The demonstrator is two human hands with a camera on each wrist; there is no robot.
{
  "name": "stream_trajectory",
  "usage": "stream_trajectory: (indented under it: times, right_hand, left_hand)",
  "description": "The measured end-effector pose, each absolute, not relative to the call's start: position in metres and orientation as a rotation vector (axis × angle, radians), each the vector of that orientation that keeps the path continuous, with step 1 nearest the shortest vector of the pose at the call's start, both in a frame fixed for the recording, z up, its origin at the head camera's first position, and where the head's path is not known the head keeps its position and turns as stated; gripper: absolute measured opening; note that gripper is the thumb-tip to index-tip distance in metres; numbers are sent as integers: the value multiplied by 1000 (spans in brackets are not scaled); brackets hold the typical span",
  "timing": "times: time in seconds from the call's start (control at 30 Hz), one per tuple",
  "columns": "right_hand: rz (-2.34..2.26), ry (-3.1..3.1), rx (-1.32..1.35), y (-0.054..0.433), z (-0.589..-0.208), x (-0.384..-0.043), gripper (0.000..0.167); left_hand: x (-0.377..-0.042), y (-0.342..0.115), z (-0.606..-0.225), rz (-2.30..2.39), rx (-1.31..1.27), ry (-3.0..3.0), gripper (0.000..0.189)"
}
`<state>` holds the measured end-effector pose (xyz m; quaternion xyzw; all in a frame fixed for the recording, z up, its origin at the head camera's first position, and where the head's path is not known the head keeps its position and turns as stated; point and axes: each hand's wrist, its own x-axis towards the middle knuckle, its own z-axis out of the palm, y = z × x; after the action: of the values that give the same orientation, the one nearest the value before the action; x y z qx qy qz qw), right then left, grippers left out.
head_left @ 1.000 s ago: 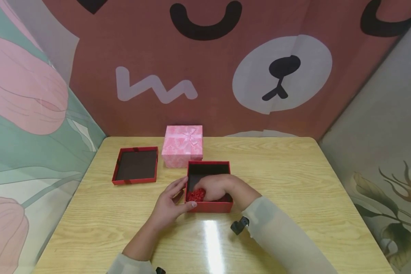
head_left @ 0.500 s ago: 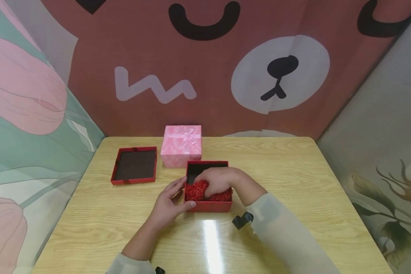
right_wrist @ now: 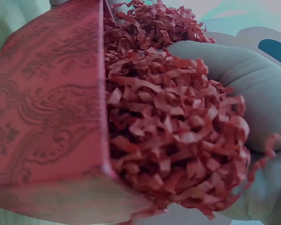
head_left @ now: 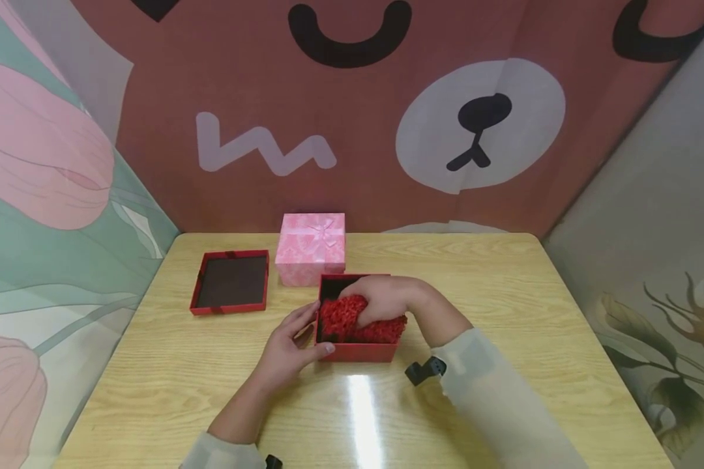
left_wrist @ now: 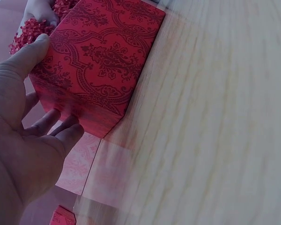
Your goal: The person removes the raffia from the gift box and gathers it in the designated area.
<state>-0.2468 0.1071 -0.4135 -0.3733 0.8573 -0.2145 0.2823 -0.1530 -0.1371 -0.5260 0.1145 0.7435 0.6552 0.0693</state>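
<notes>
A red gift box (head_left: pixel 360 353) with a dark damask pattern sits without its lid on the table. My left hand (head_left: pixel 290 352) holds it at the near left corner, thumb (left_wrist: pixel 35 49) at the front rim and fingertips (left_wrist: pixel 70 124) against the left wall. Crinkled red shredded paper (right_wrist: pixel 173 126) bulges above the rim. My right hand (head_left: pixel 381 296) grips a clump of it, fingers partly buried in the shreds. In the right wrist view the clump rises out of the box beside the box wall (right_wrist: pixel 47 108).
The red lid (head_left: pixel 230 311), dark inside facing up, lies at the left of the table (head_left: pixel 481 273). A closed pink gift box (head_left: pixel 311 251) with a bow stands just behind the red box. Printed cloth walls (head_left: pixel 364 182) border the table.
My right hand has risen inside the box, bringing a growing mass of red shredded paper from the bottom up above the rim. My left hand stays at the box corner.
</notes>
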Motion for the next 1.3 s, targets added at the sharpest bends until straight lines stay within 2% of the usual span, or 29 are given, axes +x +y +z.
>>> stream_trajectory:
  times: [0.23, 0.77, 1.07, 1.3]
  right_hand:
    - [-609, 2298, -997, 116, -402, -248, 51]
    - [-809, 2233, -942, 161, -386, -249, 40]
    - [-898, 2239, -860, 193, -386, -248, 35]
    - [-905, 2318, -775, 221, -394, -248, 38]
  left_hand:
    - [-154, -138, -527, 1970, 354, 2244, 82]
    - [-154, -137, -528, 1989, 354, 2246, 84]
    - [-153, -137, -525, 1988, 342, 2245, 84]
    - [-152, -136, -525, 1982, 333, 2233, 85]
